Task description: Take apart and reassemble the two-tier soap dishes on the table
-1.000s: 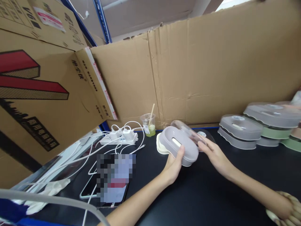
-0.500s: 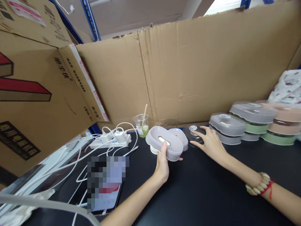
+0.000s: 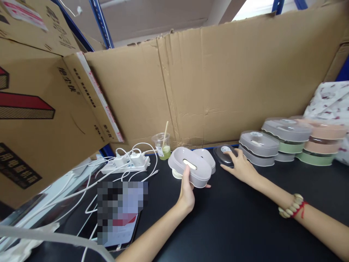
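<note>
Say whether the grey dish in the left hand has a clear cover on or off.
Off: nothing clear shows over the grey dish in the left hand; a separate clear cover lies by the right hand.

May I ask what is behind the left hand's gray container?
Behind the held container, a gray piece and a cream piece peek out; the rest of each is covered.

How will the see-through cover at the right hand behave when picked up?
The see-through cover looks like thin moulded plastic, so it is probably light and fairly stiff. Its glossy surface may be slippery. Lying low and broad, it seems likelier to slide than tip if pushed.
</note>
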`<state>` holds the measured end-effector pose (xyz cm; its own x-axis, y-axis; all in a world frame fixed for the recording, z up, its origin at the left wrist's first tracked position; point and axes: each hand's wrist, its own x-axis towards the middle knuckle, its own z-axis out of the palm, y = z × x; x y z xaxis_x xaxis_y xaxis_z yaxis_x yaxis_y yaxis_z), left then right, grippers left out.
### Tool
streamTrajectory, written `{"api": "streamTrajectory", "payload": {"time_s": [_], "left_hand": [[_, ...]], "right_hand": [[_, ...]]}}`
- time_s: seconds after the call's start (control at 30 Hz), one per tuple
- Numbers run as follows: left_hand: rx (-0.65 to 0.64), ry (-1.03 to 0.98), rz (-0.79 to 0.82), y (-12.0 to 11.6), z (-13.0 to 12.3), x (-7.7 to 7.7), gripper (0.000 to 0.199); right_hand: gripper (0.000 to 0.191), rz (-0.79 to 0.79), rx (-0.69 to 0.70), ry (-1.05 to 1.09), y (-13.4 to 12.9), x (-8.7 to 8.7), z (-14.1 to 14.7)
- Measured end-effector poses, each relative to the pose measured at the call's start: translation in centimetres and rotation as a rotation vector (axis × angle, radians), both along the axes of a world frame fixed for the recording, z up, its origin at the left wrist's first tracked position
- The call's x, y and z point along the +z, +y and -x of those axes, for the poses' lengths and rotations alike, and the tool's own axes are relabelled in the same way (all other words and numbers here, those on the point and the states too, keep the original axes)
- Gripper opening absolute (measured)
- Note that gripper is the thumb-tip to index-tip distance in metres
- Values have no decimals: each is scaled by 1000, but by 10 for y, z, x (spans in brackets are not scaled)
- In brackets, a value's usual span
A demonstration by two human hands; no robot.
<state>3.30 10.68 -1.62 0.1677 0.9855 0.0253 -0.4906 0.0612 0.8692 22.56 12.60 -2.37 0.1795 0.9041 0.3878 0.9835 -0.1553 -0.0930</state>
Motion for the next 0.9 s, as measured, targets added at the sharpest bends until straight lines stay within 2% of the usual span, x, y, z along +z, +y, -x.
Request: {"api": "streamTrajectory", "payload": {"time_s": [0.1,0.2,0.4,0.53,0.67,0.73,0.83,0.9], "left_hand": [[-9,-18,3,-1,-1,0,85],[-46,-28,-17,-2,0,0,77],[37,-8,9,-3,0,3,77],[57,-8,2,-3,-1,2,73],[70,6,6,-2,-1,-3,72],[140,2,-1,1,-1,-2,61],[362,-11,-24,10,3,3,35],[469,5,-11,18,8,6,27]], "right_hand": [[39,49,34,22,-2,7,1],[36,35,92,25,-5,10,3],[33,-52,143,93,-6,8,5],[31,-142,116,103,-4,7,4],[33,-105,12,67,-4,8,5],[35,-85,-18,42,-5,9,5],[37,-79,-34,12,-6,11,6],[40,-77,-38,-6,-5,10,6]]}}
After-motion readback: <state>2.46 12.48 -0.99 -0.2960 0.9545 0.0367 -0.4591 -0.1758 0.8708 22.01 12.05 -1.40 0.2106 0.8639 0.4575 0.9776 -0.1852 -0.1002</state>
